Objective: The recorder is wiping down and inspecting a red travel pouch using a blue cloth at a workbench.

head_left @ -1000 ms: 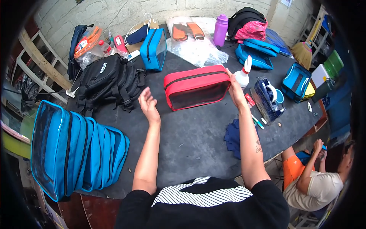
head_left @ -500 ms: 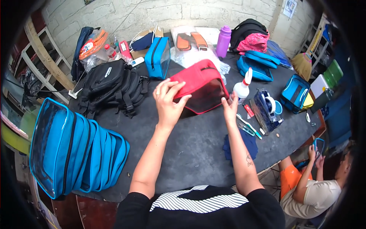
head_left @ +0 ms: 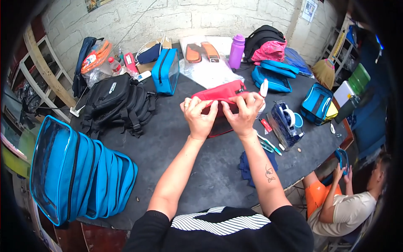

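A red pouch [head_left: 222, 91] with a dark see-through side stands in front of me near the middle of the black table. My left hand [head_left: 199, 116] pinches its near upper edge between thumb and fingers. A little to the right, my right hand [head_left: 244, 112] grips the same edge, the two thumbs close together. Much of the pouch's near side is hidden behind my hands. Just past my right hand, a white bottle with a nozzle [head_left: 263, 88] is partly covered by my fingers.
Nested blue clear-sided bags [head_left: 82, 172] stand at the left, below a black backpack [head_left: 113, 98]. A blue pouch [head_left: 165, 71] and purple bottle [head_left: 236, 52] stand farther back. Right lie a tape holder [head_left: 286, 126], toothbrush [head_left: 270, 143] and dark cloth [head_left: 256, 166]. A co-worker [head_left: 346, 201] sits lower right.
My right hand has moved from the pouch's lower right side to its upper edge, close to my left hand. The pouch has turned and tilted, and its near edge is now pinched by both hands.
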The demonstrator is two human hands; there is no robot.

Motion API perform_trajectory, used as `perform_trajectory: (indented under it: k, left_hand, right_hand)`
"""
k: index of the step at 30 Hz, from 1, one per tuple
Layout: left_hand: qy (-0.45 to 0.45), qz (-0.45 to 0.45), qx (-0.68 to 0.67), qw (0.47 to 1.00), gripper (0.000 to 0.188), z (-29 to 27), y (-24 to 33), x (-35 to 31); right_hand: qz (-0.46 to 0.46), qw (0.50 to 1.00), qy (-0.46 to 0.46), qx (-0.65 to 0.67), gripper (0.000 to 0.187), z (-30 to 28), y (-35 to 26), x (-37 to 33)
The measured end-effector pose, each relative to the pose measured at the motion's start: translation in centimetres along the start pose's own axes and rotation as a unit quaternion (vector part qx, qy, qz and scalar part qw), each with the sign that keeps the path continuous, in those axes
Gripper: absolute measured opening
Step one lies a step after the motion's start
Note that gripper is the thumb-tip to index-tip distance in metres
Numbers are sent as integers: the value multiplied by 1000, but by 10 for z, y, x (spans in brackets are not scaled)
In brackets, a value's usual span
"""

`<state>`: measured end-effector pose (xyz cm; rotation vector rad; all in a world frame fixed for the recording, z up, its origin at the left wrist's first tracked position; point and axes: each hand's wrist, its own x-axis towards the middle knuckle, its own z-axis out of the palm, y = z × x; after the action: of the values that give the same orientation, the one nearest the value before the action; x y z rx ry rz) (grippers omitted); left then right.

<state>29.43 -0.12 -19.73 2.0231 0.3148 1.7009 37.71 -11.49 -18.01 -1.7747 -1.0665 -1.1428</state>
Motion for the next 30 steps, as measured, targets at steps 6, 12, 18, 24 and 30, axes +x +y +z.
perform_trajectory:
  k: [6,12,18,24,30]
  left_hand:
    - [-17,-68,-41,997,8,-4,12,-3]
    - [-42,-19,-51,998,15,-21,21,-8]
    - [3,-73,-36,997,13,-33,13,-14]
    - [-15,-3,-12,1000,20,-40,25,-18]
    - [-11,-75,-76,994,25,-46,14,-15]
  right_hand:
    - [112,989,4,97,19,-7,-1,3]
    - [301,859,25,413,15,-5,25,-5]
    - [181,909,20,376,15,0,11,-7]
    - [188,963,-17,194,23,-3,-9,-7]
    - [221,858,23,463,18,12,11,-4]
